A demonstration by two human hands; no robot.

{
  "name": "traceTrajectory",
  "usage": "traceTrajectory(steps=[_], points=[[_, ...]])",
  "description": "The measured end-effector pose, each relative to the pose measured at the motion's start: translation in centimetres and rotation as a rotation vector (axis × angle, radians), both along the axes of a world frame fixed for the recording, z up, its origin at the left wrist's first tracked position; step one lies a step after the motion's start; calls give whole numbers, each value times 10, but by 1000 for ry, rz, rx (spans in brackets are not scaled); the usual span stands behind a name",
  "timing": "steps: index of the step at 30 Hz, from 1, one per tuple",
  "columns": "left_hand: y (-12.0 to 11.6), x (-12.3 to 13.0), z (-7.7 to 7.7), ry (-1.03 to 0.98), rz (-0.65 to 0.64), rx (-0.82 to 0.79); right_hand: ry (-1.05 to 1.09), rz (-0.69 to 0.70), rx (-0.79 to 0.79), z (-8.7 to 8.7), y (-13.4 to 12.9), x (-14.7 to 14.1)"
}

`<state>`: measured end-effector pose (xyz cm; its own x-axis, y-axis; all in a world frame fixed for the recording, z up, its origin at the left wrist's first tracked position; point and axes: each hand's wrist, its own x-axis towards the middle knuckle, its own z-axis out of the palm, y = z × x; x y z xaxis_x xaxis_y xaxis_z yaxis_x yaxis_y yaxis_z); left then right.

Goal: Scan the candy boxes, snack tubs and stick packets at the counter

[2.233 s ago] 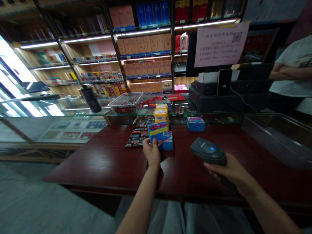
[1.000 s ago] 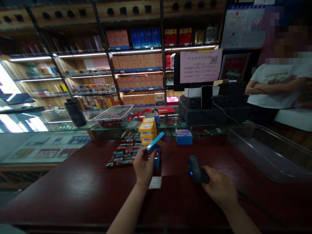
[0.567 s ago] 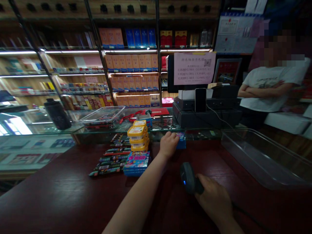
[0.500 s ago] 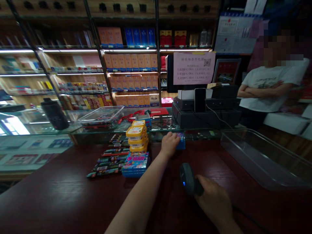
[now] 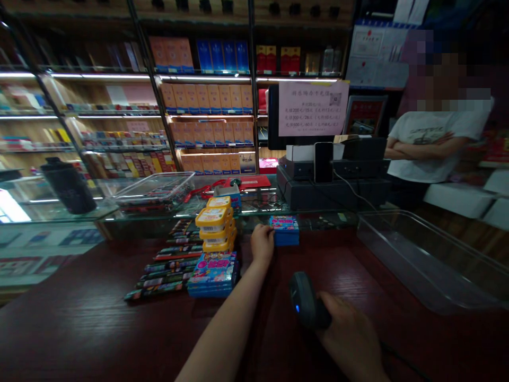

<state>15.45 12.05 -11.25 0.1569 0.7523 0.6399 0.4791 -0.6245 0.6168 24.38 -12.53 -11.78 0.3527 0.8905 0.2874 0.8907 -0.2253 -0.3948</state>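
My right hand is wrapped round the handle of a dark barcode scanner with a lit blue spot, held over the counter. My left hand reaches far forward, fingers curled, at the left edge of a small stack of blue packets. Whether anything is in those fingers is hidden. Left of my forearm lies a larger stack of the same blue packets. Behind it stand stacked yellow-lidded tubs. Several thin dark patterned packs lie in a row beside them.
A clear plastic bin stands on the right of the dark red counter. On the glass ledge are a clear tray, a black bottle and a phone. A person with crossed arms stands beyond.
My left hand has drawn back leftward off the far blue stack, uncovering its printed top. My right hand still holds the scanner in nearly the same place. The view has shifted slightly.
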Motion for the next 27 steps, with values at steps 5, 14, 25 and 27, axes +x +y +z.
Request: traceTrajectory(steps=[5,14,25,27], points=[[-4,5,7,98,79,-46,-14,20,-21,2,-1,1],[-22,-4,17,205,93,-50,-122,3,41,-9,-1,1],[-102,-56,35,363,-1,170,-124,-3,58,-10,-5,-1],[-115,-77,37,401,13,220,-148,-5,56,-10,-7,-1]])
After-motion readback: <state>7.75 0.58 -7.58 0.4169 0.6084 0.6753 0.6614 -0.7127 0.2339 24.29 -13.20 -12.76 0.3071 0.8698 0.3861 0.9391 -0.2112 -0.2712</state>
